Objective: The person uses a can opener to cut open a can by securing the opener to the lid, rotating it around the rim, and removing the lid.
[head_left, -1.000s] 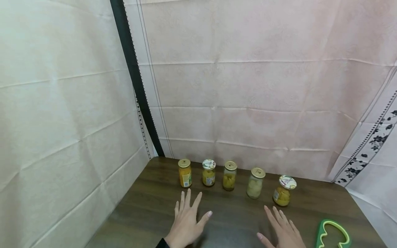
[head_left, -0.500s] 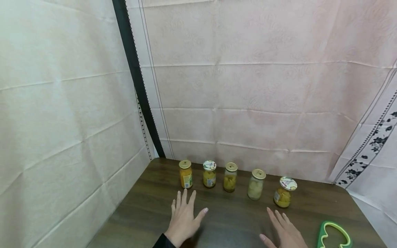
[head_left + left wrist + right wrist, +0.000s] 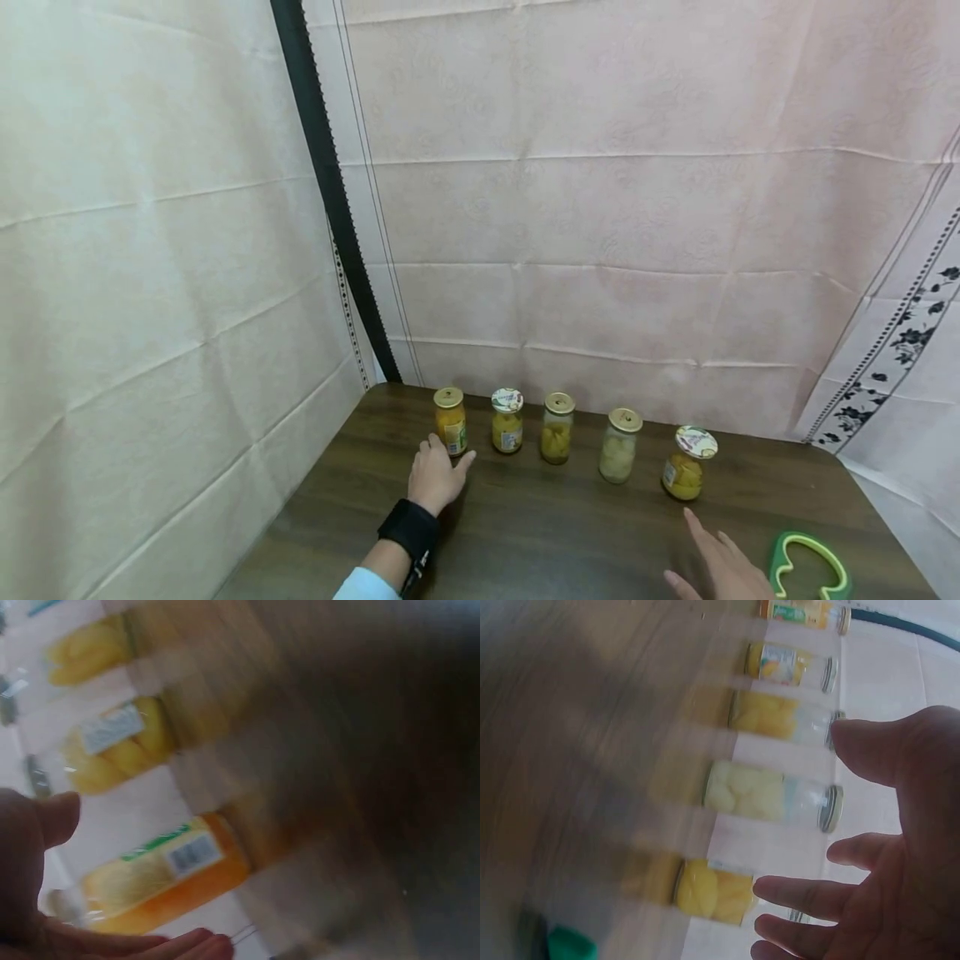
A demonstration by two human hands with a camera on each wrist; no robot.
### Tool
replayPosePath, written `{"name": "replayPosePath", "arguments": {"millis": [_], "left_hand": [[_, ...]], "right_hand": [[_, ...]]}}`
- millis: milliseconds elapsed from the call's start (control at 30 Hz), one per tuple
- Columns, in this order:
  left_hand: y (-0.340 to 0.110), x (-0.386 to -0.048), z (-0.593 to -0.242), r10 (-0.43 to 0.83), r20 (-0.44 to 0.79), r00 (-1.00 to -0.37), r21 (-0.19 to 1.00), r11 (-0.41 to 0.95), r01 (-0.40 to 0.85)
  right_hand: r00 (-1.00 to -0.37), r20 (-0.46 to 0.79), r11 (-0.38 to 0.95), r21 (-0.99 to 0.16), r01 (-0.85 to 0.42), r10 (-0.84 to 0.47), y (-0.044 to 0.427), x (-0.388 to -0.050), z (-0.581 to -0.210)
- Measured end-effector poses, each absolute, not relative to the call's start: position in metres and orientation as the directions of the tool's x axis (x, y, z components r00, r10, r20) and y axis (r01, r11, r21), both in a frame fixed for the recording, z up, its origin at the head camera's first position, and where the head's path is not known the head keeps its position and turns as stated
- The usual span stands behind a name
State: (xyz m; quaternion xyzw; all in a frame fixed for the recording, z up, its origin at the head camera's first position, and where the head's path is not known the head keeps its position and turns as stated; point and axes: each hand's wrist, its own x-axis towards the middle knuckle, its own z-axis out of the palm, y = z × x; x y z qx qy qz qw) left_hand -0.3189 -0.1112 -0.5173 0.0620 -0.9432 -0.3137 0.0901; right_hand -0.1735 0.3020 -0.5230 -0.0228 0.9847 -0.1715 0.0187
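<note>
1. Left hand (image 3: 437,477) is farther out over the tabletop (image 3: 570,533) than half a second ago, now just beside the orange jar (image 3: 450,412). A pale-blue sleeve (image 3: 367,586) has come into sight behind its dark wristband (image 3: 410,528).
2. Orange jar stands upright, gold lid on, at the left hand's one o'clock. Left wrist view sets it between thumb and fingers: thumb apart, finger contact impossible to tell. Hand loosely open, no hold on anything.
3. Right hand (image 3: 720,567) has shifted toward three o'clock; fingers extended, nothing held. Fifth jar (image 3: 682,477) at its eleven o'clock; green arched object (image 3: 778,558) close by at three, contact unclear.
4. Second jar (image 3: 507,427), third jar (image 3: 556,435) and fourth jar (image 3: 618,450) continue the row between three and four o'clock, all apart. No jar appears displaced.
5. Judgement: attention seems settled on the orange jar; the approach looks nearly complete, the grip not yet made.
</note>
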Motion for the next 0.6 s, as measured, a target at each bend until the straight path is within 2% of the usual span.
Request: {"name": "replayPosePath", "arguments": {"millis": [300, 600], "left_hand": [[-0.117, -0.378, -0.534, -0.295, 0.116, -0.948, 0.797, 0.598, -0.089], [-0.119, -0.39, -0.541, -0.289, 0.08, -0.954, 0.874, 0.481, -0.072]], "right_hand": [[-0.99, -0.14, 0.939, -0.344, 0.023, -0.027, 0.325, -0.179, -0.522], [-0.971, -0.238, 0.945, -0.318, 0.077, -0.001, 0.335, -0.18, -0.519]]}}
